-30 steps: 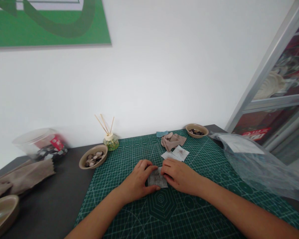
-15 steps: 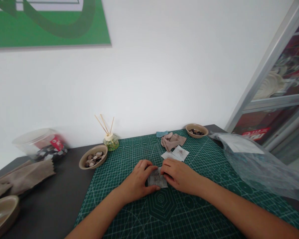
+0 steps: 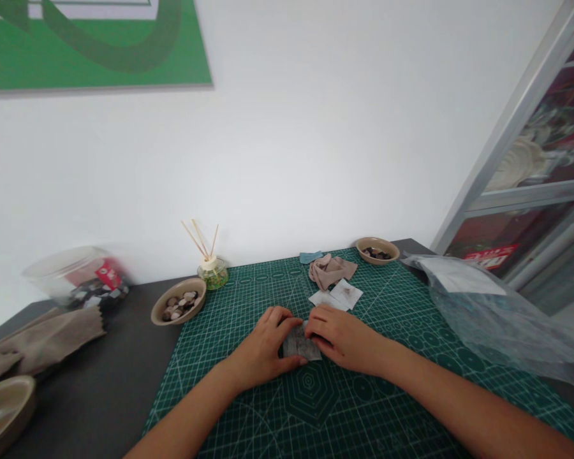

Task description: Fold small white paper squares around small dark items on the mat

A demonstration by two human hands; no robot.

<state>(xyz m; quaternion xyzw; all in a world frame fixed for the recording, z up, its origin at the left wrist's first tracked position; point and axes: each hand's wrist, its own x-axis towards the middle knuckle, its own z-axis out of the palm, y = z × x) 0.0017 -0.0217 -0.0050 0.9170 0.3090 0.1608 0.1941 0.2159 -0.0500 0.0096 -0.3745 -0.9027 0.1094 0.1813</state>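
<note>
A small grey-white square sheet (image 3: pixel 300 347) with dark smudges lies on the green cutting mat (image 3: pixel 249 414); whether it is paper or cloth I cannot tell. My left hand (image 3: pixel 263 347) steadies it, thumb on the lower edge and curved forefinger at the upper left. My right hand (image 3: pixel 342 338) rests over its upper right part with fingers bent and pressed together; what is in them is hidden. Just beyond lie white smudged squares (image 3: pixel 347 294), partly covered by the right hand. Behind them are a crumpled brown-pink cloth (image 3: pixel 332 271) and a folded blue cloth (image 3: pixel 310 257).
Bowls of dark and pale round pieces stand at left (image 3: pixel 179 301) and far right (image 3: pixel 377 250). A reed diffuser (image 3: pixel 213 273), a clear tub (image 3: pixel 81 274), a brown cloth (image 3: pixel 52 338) and another bowl (image 3: pixel 4 408) sit at left. A plastic bag (image 3: pixel 488 312) covers the mat's right side.
My right hand's fingertips have shifted slightly to the left over the smudged sheet. My left hand and the other things stay put.
</note>
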